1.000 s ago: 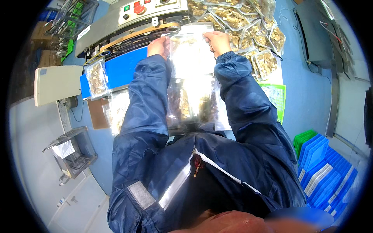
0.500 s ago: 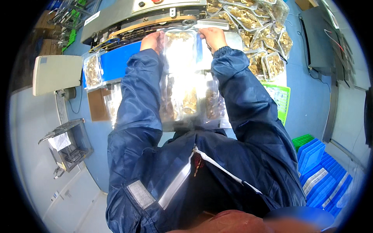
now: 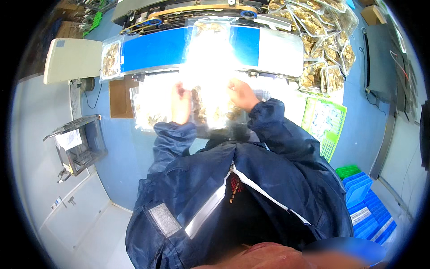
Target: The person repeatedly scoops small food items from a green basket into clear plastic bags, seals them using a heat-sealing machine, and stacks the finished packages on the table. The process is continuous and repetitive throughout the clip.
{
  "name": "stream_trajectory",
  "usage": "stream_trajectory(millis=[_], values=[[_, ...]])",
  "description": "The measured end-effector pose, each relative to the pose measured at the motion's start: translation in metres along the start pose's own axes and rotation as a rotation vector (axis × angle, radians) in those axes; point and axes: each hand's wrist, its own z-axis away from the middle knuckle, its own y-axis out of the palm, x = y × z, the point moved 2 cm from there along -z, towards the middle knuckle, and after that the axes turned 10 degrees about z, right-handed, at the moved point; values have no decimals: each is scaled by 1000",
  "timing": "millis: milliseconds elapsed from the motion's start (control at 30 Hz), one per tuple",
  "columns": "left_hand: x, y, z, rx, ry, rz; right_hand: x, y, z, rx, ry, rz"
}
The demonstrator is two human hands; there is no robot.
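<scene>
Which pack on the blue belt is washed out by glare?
The right pack, partway along the belt; the other pack, at the left end beside the beige panel, shows far less glare.

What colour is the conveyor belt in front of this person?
The belt is bright blue; the head view shows it best.

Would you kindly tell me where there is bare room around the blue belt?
The belt is bare between the left bag and the middle bag, as is the pale plate between its blue and the bag pile. Crowded: that pile, and the front bags around the left hand and right hand.
</scene>
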Motion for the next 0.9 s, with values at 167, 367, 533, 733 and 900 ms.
stream_trajectory(millis=[167, 367, 533, 733, 900], values=[[7, 16, 14, 9, -291, 245, -19, 28, -2, 75, 173, -359], [24, 5, 40, 214, -375, 297, -16, -14, 34, 245, 170, -573], [-57, 31, 51, 345, -159, 539, 21, -79, 59, 3, 84, -707], [-104, 107, 7, 245, -183, 834, -5, -122, 35, -367, 133, -605], [-117, 181, -57, 294, -293, 872, -34, -172, -5, -524, 316, -724]])
